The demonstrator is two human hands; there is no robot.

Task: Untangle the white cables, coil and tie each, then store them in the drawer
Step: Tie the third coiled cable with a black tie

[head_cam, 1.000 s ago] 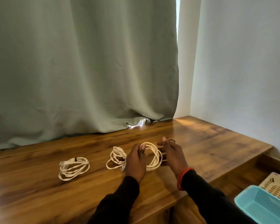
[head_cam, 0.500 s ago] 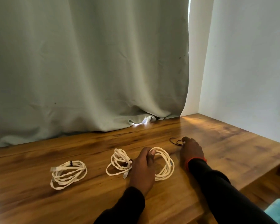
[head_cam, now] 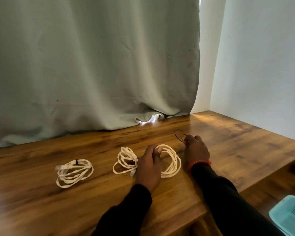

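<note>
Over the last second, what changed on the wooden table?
The right hand left the white coiled cable, reached away to the thin dark tie on the wooden table and pinched it. The left hand kept its grip on that coil. The tied coil and small bundle stayed put.

The left hand (head_cam: 149,165) grips a white cable coil (head_cam: 171,161) on the surface (head_cam: 228,143); just beyond it, the right hand (head_cam: 196,149) pinches a dark tie (head_cam: 180,136).

- The brown wooden table (head_cam: 228,142) under both hands has a glossy, smooth finish.
- The white round cable coil (head_cam: 171,161) in the left hand (head_cam: 149,165) looks like smooth, matt plastic.
- The grey-green cloth curtain (head_cam: 92,65) beyond the hands is matt and creased.
- The turquoise plastic basket (head_cam: 288,217), to the right of the right arm, is ribbed.
</note>
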